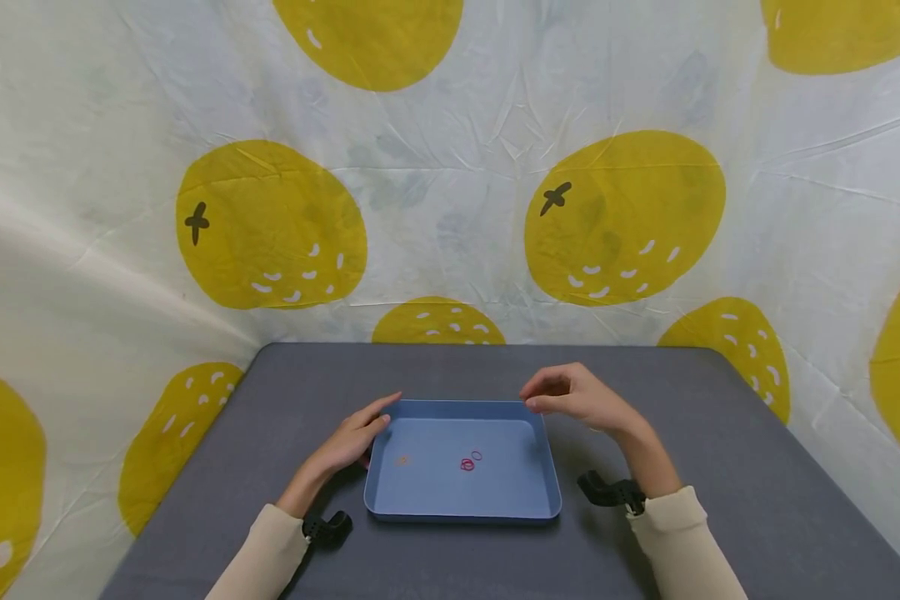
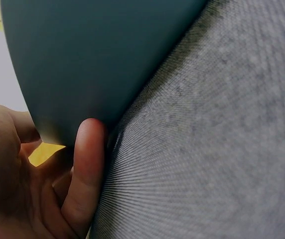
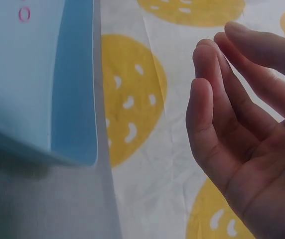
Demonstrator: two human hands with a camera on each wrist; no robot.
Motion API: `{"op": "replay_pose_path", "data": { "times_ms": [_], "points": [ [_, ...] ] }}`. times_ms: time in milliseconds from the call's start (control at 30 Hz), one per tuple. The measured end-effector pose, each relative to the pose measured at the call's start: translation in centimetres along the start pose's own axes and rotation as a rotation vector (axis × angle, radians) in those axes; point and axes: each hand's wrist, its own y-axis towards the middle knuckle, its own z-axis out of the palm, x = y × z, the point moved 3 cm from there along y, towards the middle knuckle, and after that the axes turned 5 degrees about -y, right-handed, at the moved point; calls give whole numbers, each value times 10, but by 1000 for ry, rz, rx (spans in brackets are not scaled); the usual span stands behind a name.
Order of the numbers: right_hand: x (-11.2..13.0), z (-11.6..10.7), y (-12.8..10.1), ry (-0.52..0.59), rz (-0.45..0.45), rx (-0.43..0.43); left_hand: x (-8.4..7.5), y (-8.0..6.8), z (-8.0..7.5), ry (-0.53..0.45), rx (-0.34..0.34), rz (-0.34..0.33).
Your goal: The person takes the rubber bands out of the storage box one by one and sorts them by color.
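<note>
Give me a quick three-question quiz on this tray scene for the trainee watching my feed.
1. True or false: the left hand touches the blue tray.
2. Which does the right hand hold? A) a red band B) the tray's rim C) nothing
3. Fill in: the red rubber bands lie ____ the tray.

Key:
1. True; its fingers rest against the tray's left outer wall.
2. C; it hovers over the tray's far right corner, fingers loosely curled and empty.
3. Inside, near the middle of its floor, with a faint orange band to their left.
</note>
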Motion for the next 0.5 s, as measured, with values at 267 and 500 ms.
{"op": "replay_pose_path", "data": {
  "times_ms": [267, 500],
  "points": [
    [10, 16, 17, 32, -16, 49, -1, 0, 0, 6, -4, -1],
    [20, 30, 32, 53, -44, 106, -2, 1, 1, 8, -9, -5]
  ]
}}
